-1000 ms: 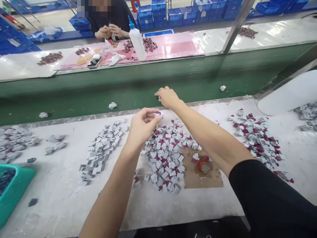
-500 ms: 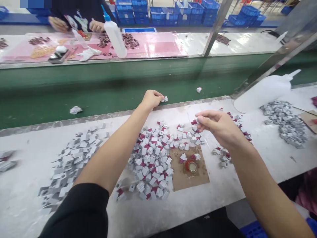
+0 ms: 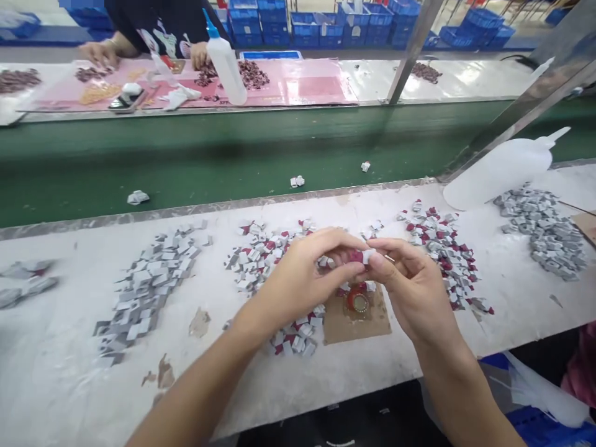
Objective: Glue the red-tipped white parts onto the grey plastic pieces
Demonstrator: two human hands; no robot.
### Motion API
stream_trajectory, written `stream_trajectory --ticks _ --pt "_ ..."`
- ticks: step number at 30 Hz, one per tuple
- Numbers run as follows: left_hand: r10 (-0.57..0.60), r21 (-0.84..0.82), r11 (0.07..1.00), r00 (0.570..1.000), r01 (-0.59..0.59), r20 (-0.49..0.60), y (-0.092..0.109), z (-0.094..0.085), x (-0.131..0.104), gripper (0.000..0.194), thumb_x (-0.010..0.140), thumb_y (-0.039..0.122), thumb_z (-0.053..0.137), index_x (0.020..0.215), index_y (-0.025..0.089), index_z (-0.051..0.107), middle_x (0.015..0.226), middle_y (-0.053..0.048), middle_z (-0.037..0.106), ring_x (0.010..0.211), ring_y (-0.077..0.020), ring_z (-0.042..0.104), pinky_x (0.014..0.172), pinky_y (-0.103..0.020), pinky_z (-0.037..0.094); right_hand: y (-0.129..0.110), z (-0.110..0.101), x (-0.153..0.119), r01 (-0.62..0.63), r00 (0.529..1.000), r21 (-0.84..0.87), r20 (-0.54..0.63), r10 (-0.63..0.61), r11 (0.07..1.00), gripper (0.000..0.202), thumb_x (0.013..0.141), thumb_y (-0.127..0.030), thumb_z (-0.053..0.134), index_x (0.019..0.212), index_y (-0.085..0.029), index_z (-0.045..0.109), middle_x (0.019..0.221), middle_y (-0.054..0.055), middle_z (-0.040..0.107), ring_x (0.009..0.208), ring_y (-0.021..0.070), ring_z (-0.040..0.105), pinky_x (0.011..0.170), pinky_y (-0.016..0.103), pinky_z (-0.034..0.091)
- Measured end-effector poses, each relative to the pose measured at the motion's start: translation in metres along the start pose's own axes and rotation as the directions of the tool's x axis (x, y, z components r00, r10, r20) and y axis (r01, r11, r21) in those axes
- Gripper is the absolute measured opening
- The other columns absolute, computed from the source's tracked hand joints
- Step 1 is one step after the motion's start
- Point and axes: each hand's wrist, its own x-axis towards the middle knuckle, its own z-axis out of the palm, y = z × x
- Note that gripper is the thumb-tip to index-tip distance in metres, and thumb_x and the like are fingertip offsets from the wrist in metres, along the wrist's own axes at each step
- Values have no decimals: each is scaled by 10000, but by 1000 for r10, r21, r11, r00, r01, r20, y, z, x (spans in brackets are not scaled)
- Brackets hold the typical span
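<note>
My left hand (image 3: 321, 264) and my right hand (image 3: 403, 279) meet above a brown cardboard piece (image 3: 356, 326). Between the fingertips is a small white and dark red part (image 3: 363, 256); both hands pinch it, and a thin tip sticks out by the right fingers. On the cardboard lies a round red-rimmed cap (image 3: 358, 301). A pile of white and red parts (image 3: 251, 261) spreads partly under my left hand. Right of my right hand lies another white and red pile (image 3: 454, 267).
Grey parts (image 3: 149, 285) are heaped at left, more (image 3: 544, 233) at far right near a white bottle (image 3: 498, 174). Small parts (image 3: 297, 181) rest on the green belt (image 3: 223, 155). Across it, a person's hands (image 3: 100, 54) work beside an upright bottle (image 3: 226, 68). A metal post (image 3: 414, 53) stands beyond.
My left hand has come back from the belt, leaving a small part there. It has joined my right hand over the cardboard. The view has shifted slightly.
</note>
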Motion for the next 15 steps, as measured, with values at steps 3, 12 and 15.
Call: stream_trajectory --ticks 3,12,15 --pt "-139 -222 969 984 112 -108 -4 9 -22 117 1045 306 872 1143 242 865 1057 -42 882 970 -197 819 865 -326 647 -3 1 -16 127 990 -253 88 -108 959 161 1095 -351 888 1251 -381 915 1083 7 878 847 186 879 754 301 778" --pt "-466 -447 804 882 392 -67 -4 34 -75 284 1046 505 893 987 230 853 849 -7 795 759 -143 696 742 -286 564 4 -9 -45 494 865 -571 396 -307 656 306 1135 -166 769 1355 -359 858 1220 23 868 1098 214 850 931 324 723" --pt "-470 -222 874 868 433 -157 -4 23 -91 290 1096 548 811 1156 272 877 979 -41 844 884 -211 757 804 -353 600 10 -18 -51 356 923 -563 335 -188 746 235 1147 -268 788 1326 -399 866 1221 7 865 1101 214 841 898 313 708"
